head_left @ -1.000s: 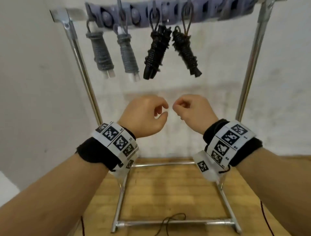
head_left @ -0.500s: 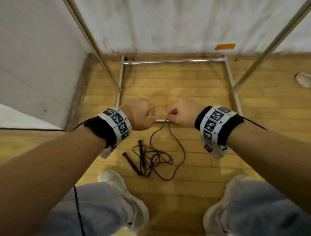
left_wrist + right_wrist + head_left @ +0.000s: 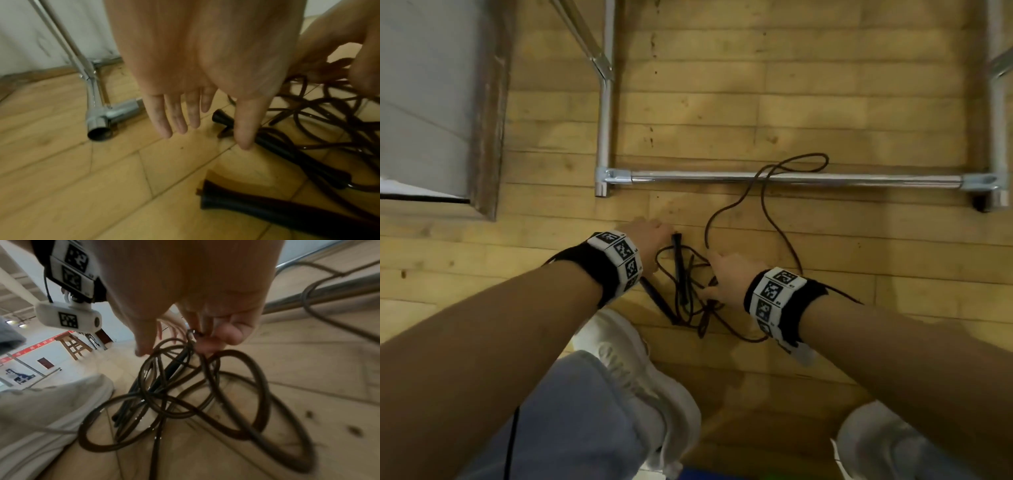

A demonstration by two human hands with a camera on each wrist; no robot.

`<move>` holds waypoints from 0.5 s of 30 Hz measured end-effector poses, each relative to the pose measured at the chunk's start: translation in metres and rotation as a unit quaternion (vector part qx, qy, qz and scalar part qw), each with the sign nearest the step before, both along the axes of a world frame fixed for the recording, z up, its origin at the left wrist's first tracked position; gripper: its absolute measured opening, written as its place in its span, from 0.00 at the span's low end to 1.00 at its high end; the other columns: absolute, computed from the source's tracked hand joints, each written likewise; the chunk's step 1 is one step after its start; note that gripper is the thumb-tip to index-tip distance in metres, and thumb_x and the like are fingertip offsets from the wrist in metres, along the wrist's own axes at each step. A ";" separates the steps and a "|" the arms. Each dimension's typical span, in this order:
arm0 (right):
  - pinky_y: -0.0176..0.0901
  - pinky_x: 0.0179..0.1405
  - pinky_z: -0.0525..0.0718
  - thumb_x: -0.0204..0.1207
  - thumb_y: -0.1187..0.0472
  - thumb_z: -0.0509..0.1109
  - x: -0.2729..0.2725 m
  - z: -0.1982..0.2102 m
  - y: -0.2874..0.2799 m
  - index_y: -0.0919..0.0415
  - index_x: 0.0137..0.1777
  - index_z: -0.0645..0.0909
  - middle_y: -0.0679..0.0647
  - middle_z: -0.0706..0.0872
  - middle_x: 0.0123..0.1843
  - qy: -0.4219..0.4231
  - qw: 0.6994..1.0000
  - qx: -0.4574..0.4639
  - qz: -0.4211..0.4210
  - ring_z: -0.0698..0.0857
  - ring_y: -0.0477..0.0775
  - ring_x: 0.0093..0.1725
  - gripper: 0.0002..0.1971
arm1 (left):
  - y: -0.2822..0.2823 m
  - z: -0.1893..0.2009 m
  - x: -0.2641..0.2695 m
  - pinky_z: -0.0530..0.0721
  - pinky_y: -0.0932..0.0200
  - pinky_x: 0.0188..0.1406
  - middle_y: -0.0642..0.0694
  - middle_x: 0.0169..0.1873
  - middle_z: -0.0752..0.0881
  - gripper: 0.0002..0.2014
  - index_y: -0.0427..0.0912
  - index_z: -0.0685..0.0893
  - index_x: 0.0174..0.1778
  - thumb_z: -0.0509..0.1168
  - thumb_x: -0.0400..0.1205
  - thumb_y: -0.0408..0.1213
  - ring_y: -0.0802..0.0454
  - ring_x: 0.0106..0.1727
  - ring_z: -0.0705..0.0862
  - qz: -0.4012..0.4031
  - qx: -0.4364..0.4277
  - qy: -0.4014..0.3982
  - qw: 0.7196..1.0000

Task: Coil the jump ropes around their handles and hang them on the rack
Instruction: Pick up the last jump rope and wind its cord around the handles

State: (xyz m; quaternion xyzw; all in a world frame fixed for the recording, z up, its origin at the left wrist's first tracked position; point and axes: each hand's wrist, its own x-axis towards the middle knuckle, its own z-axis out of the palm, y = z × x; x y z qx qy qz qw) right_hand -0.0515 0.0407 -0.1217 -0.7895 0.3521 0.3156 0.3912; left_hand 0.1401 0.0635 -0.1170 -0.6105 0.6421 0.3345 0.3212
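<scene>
Starting at the left, our left hand (image 3: 645, 236) hangs low over the wooden floor (image 3: 825, 102) with its fingers (image 3: 176, 116) straight and slightly spread, holding nothing. Its thumb tip lies over the nearer black handle (image 3: 677, 270) in the left wrist view, though we cannot tell whether it touches. That handle lies flat just to the right of the hand, its long axis running away from us toward the rack's base bar (image 3: 791, 178), flared end farthest from us. A second handle (image 3: 659, 303) lies partly under our left wrist, angled toward our white shoe (image 3: 626, 359). We judge the left hand the nearer one to both handles, so the pickup falls to it: a short shift right and a close of the fingers across the handle's axis.

Moving right, the jump rope (image 3: 767, 205) sits as a loose dark tangle between our two hands, with one long loop thrown forward across the base bar and lying beyond it.

Farther right, our right hand (image 3: 726, 281) rests at the tangle's right edge. In the right wrist view its fingertips (image 3: 230, 335) are curled tight together around a strand of the cord at the top of the pile, a narrow pinch, not a full fist. We judge the coiling not yet begun.
</scene>
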 end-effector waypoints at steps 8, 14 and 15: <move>0.49 0.37 0.78 0.72 0.58 0.67 -0.049 -0.005 -0.019 0.58 0.34 0.76 0.51 0.78 0.35 -0.225 0.929 -0.055 -0.289 0.78 0.55 0.37 0.07 | 0.023 -0.019 -0.010 0.74 0.51 0.59 0.45 0.66 0.76 0.23 0.46 0.78 0.68 0.55 0.84 0.55 0.45 0.64 0.75 0.187 -0.188 0.147 0.953; 0.53 0.37 0.78 0.73 0.50 0.69 -0.067 -0.001 -0.043 0.63 0.34 0.79 0.60 0.80 0.39 -0.234 0.914 -0.044 -0.330 0.79 0.60 0.39 0.16 | 0.000 -0.019 -0.036 0.76 0.64 0.38 0.57 0.54 0.83 0.23 0.61 0.74 0.66 0.65 0.74 0.48 0.64 0.45 0.80 0.339 -0.092 0.255 0.901; 0.51 0.35 0.78 0.74 0.49 0.68 -0.067 0.000 -0.046 0.60 0.33 0.81 0.58 0.80 0.39 -0.241 0.912 -0.036 -0.329 0.79 0.57 0.38 0.15 | -0.003 -0.018 -0.042 0.78 0.62 0.41 0.59 0.52 0.83 0.21 0.63 0.75 0.61 0.68 0.73 0.48 0.64 0.47 0.81 0.348 -0.084 0.273 0.893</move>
